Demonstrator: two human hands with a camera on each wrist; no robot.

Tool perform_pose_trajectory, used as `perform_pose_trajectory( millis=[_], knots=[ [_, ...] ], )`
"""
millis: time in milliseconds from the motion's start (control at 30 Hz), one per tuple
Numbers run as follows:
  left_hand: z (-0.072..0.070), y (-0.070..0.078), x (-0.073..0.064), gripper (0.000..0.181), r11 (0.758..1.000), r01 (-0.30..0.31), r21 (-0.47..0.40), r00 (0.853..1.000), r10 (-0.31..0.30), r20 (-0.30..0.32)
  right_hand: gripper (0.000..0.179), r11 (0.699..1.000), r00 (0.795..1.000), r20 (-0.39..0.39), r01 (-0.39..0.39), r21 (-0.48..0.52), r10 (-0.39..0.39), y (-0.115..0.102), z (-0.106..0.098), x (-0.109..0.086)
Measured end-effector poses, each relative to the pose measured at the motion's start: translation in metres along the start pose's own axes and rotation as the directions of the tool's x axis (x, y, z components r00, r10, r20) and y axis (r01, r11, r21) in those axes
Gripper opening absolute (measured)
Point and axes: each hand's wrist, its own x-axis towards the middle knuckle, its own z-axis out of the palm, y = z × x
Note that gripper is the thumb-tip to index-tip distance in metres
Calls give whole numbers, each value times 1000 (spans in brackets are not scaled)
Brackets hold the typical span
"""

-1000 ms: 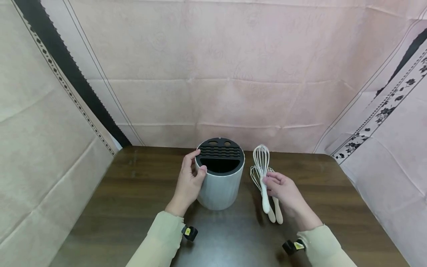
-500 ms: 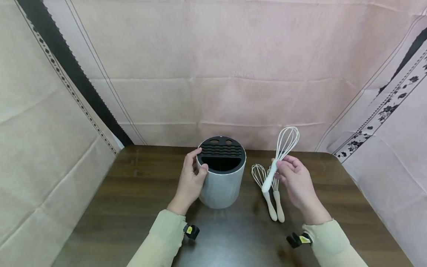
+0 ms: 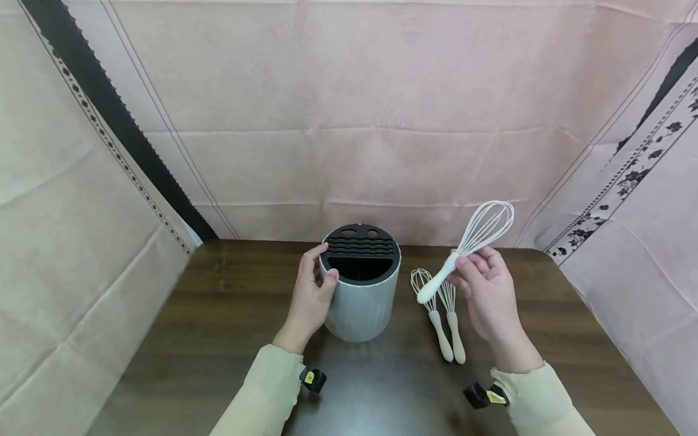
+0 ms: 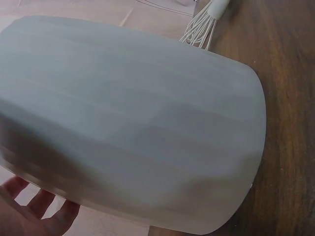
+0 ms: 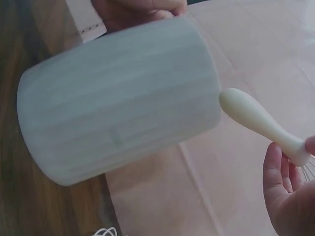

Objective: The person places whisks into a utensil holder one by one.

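Observation:
A pale grey utensil holder [image 3: 357, 312] with a black slotted lid [image 3: 361, 251] stands upright on the table. My left hand [image 3: 308, 297] grips its left side near the rim, thumb in front and fingers behind. Above the table my right hand [image 3: 491, 293] pinches a white whisk [image 3: 480, 233] where the handle meets the wires. That whisk is tilted, wires up to the right, handle end down toward the holder. In the right wrist view the whisk handle [image 5: 256, 113] appears close to the holder's rim. Two more whisks lie below it, a left one [image 3: 442, 339] and a right one [image 3: 455, 339].
The brown wooden table [image 3: 229, 339] ends at a pale cloth backdrop [image 3: 349, 151] just behind the holder. Cloth panels [image 3: 71, 260] also hang at both sides.
My right hand has lifted the whisk off the other two and moved it up and right. Its handle end has swung toward the holder. My left hand stays on the utensil holder.

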Motion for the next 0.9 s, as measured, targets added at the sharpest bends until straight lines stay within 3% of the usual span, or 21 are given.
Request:
perform_pose_trajectory(
  millis=[67,367,900],
  knots=[
    [0,-7,2,51,1000,-14,7,1000,14,-10,42,1000,1000,2,20,21,-20,-1,4,-1],
    [2,-7,2,53,1000,31,6,1000,-31,-3,36,994,998,-39,44,104,-40,-1,18,-5],
    [4,-10,0,50,1000,-18,22,999,18,-33,44,975,996,-10,91,201,-91,14,47,-11]
  ],
)
